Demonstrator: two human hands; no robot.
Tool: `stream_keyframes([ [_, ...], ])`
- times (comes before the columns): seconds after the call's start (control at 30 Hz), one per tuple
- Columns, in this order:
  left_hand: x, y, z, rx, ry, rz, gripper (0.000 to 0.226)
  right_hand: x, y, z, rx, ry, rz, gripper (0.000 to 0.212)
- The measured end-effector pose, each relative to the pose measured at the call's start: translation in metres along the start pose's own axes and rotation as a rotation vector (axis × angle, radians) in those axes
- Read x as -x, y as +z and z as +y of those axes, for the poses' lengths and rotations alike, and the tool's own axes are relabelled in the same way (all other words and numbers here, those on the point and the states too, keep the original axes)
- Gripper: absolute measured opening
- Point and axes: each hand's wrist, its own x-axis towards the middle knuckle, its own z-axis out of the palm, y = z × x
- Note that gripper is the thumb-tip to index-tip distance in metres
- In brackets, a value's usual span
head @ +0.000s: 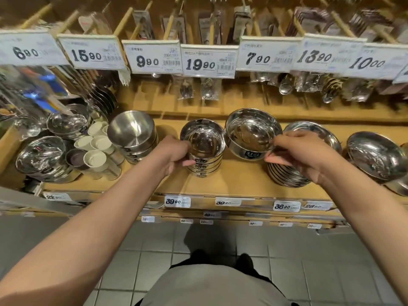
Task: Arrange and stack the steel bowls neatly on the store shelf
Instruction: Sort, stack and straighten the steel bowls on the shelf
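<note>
A stack of shiny steel bowls stands in the middle of the wooden shelf. My left hand grips the stack's left side. My right hand pinches the near rim of a single steel bowl with a dark label, held tilted just right of that stack. Under my right hand sits a low stack of wide steel bowls. A brushed steel bowl stack stands to the left, its top bowl tilted.
Further steel bowls lie at the far right and far left. White cups cluster left of the brushed stack. Price tags and packaged spoons hang above the shelf. Grey floor tiles lie below.
</note>
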Motion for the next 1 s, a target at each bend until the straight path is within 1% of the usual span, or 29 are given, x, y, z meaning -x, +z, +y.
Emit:
stream_keyframes([
  [0.07, 0.000, 0.000, 0.000, 0.012, -0.010, -0.006, 0.009, -0.002, 0.000, 0.001, -0.007, 0.006, -0.016, 0.006],
  [0.1, 0.001, 0.000, 0.000, 0.016, -0.014, -0.009, 0.011, -0.003, 0.000, 0.002, -0.013, 0.010, -0.023, 0.006],
  [0.2, -0.002, -0.001, -0.002, 0.029, -0.008, 0.004, 0.030, -0.005, 0.000, 0.004, -0.025, 0.020, -0.032, 0.008],
  [0.3, -0.005, -0.002, -0.005, 0.050, -0.008, 0.008, 0.036, -0.005, 0.001, 0.006, -0.039, 0.023, -0.031, 0.006],
  [0.47, -0.010, -0.006, -0.008, 0.049, -0.016, -0.006, 0.035, -0.002, 0.006, 0.005, -0.040, 0.024, -0.037, 0.006],
  [0.53, -0.010, -0.009, -0.008, 0.011, -0.020, -0.010, 0.032, -0.001, 0.010, 0.002, -0.030, 0.018, -0.034, 0.006],
  [0.63, -0.007, -0.014, -0.007, -0.073, -0.003, 0.012, 0.036, -0.002, 0.020, -0.003, -0.030, 0.013, -0.037, 0.005],
  [0.7, -0.005, -0.019, -0.008, -0.199, 0.059, 0.095, 0.039, -0.005, 0.030, -0.006, -0.011, -0.001, -0.041, 0.006],
  [0.73, -0.004, -0.023, -0.008, -0.266, 0.123, 0.156, 0.039, -0.008, 0.036, -0.008, 0.001, -0.011, -0.047, 0.007],
  [0.8, 0.002, -0.028, -0.003, -0.279, 0.276, 0.221, 0.028, -0.013, 0.050, -0.010, 0.025, -0.027, -0.071, 0.008],
  [0.87, 0.009, -0.031, 0.004, -0.139, 0.371, 0.152, 0.020, -0.020, 0.064, -0.009, 0.055, -0.036, -0.085, 0.008],
  [0.93, 0.014, -0.031, 0.012, -0.039, 0.376, 0.065, 0.025, -0.027, 0.078, -0.007, 0.077, -0.042, -0.083, 0.009],
  [1.0, 0.013, -0.031, 0.016, -0.039, 0.383, 0.039, 0.032, -0.034, 0.089, -0.003, 0.080, -0.050, -0.070, 0.016],
])
